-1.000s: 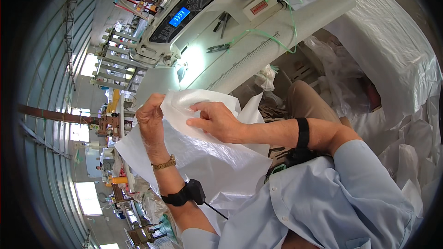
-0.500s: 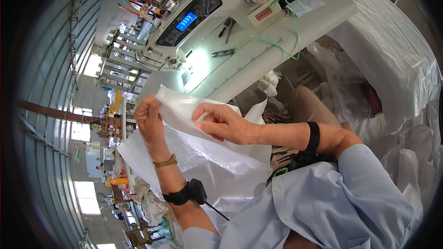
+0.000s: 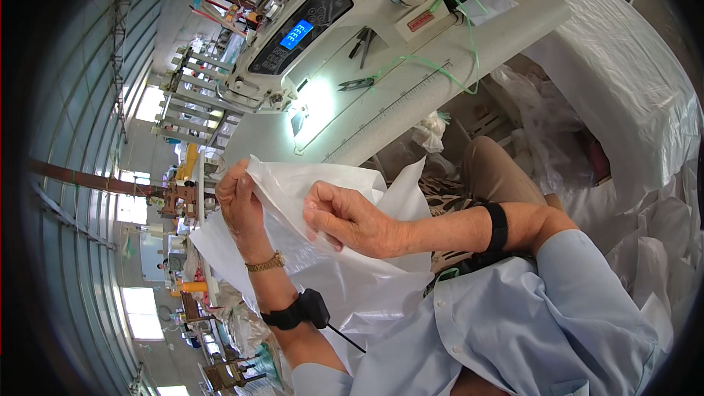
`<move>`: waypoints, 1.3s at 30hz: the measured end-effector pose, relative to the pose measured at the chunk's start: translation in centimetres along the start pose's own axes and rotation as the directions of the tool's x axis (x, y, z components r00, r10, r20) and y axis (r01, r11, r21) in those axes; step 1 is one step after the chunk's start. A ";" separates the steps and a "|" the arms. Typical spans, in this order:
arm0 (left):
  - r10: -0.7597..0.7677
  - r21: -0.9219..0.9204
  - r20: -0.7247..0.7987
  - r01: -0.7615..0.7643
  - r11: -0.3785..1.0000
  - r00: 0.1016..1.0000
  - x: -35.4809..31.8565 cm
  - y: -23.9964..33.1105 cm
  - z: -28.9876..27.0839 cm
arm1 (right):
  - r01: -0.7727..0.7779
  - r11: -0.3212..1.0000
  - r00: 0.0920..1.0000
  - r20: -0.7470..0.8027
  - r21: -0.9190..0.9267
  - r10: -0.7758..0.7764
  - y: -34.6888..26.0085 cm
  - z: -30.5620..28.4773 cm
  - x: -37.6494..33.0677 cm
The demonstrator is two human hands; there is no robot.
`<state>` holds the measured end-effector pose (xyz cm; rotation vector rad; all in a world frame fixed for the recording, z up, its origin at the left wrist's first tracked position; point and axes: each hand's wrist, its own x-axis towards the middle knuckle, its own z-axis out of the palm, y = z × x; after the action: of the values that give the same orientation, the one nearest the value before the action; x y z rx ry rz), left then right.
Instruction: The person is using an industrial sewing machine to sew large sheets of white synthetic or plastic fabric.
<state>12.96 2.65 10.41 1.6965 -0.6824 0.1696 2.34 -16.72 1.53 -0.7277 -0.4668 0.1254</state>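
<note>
A white woven plastic sheet (image 3: 367, 268) hangs over my lap, its upper part lifted below the sewing machine (image 3: 293, 37). My left hand (image 3: 240, 209) pinches the sheet at its upper left corner, fingers closed. Farther along the same folded edge, my right hand (image 3: 352, 220) is closed, its curled fingers and thumb pressed on the sheet's edge. The machine's lamp lights the needle area just above the sheet, and the sheet does not lie under the needle. Parts of the fingertips of both hands are hidden.
On the machine bed lie thread snips (image 3: 356, 84), a dark slender tool (image 3: 362, 44) and loose green thread (image 3: 433, 66). A ruler scale (image 3: 389, 111) runs along the table's near edge. A big pile of white plastic sheets (image 3: 623, 66) stands at the right.
My right hand has gone from loosely spread fingers to a closed grip and moved slightly down along the sheet's edge. The sheet's upper corner has dropped a little.
</note>
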 end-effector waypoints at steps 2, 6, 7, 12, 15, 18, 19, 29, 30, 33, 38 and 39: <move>0.003 -0.014 0.042 -0.002 1.000 0.999 0.0 0.1 -0.1 | 0.150 0.965 0.987 -0.022 -0.214 -0.159 -0.2 0.1 0.1; 0.009 -0.022 0.034 -0.008 1.000 0.999 -0.1 0.1 -0.2 | 0.042 0.927 0.994 0.113 -0.373 0.000 -1.0 -1.0 0.6; 0.030 -0.007 0.037 -0.030 1.000 0.999 -0.2 0.1 -0.2 | 0.073 0.955 0.986 0.162 -0.288 -0.027 -1.4 -1.5 0.8; 0.070 0.019 -0.082 -0.069 0.997 0.994 -0.5 0.3 -0.2 | -0.129 0.976 0.929 0.324 -0.174 0.180 -3.1 -5.5 0.9; 0.077 0.013 -0.125 -0.076 0.997 0.989 -0.3 0.5 -0.2 | -0.354 0.932 0.872 0.330 -0.081 0.361 -2.9 -7.8 0.3; 0.078 0.030 -0.146 -0.075 0.997 0.986 0.1 0.8 -0.1 | -0.410 0.912 0.857 0.328 -0.033 0.397 -1.9 -10.8 -0.8; 0.091 0.034 -0.135 -0.087 0.996 0.987 0.2 0.8 -0.1 | -0.456 0.890 0.839 0.347 0.025 0.420 -1.6 -12.1 -1.3; 0.079 0.103 -0.119 -0.067 0.992 0.990 0.7 2.4 2.3 | -0.149 0.060 0.982 -0.155 -0.987 -0.109 -3.8 -14.5 -2.3; 0.078 0.162 -0.097 -0.061 0.985 0.992 0.9 2.6 2.8 | -0.176 0.333 0.965 -0.230 -0.926 -0.128 -5.1 -13.5 -2.1; 0.095 0.278 -0.064 -0.074 0.958 0.993 1.4 3.2 4.2 | 0.053 0.723 0.966 -0.148 -0.689 -0.211 -7.2 -9.2 0.1; 0.155 0.424 -0.043 -0.123 0.897 0.987 1.8 3.4 5.9 | 0.315 0.618 0.892 0.002 -0.720 -0.453 -6.9 -2.6 2.6; 0.175 0.455 -0.031 -0.142 0.879 0.984 1.8 3.5 6.0 | 0.420 0.452 0.805 0.092 -0.787 -0.586 -6.6 -1.8 3.0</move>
<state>11.06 -3.86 12.67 2.0653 -0.7701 0.5387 5.55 -21.89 5.82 -1.4224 -0.5315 -0.7917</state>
